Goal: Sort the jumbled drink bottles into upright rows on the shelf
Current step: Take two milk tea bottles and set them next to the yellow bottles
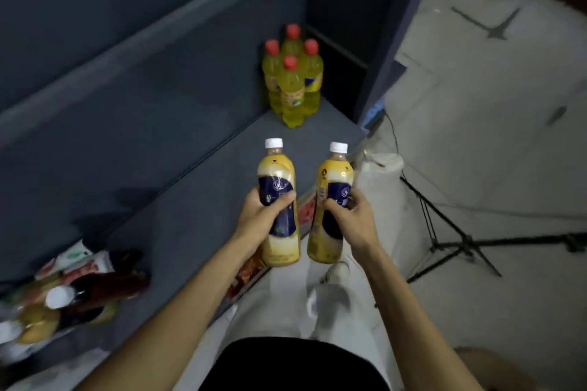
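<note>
Gripping bottles (281, 203) beside shelf edge (333, 165)

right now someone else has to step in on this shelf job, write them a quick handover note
Left hand: grips a white-capped yellow bottle, upright, held above the shelf's front edge.
Right hand: grips a matching second bottle, also upright, not yet set down.
Done: four red-capped yellow bottles stand upright, grouped in the far right corner of the blue shelf.
Left: place the two held bottles upright on the shelf, then sort the jumbled pile of bottles lying at the near left end.
</note>
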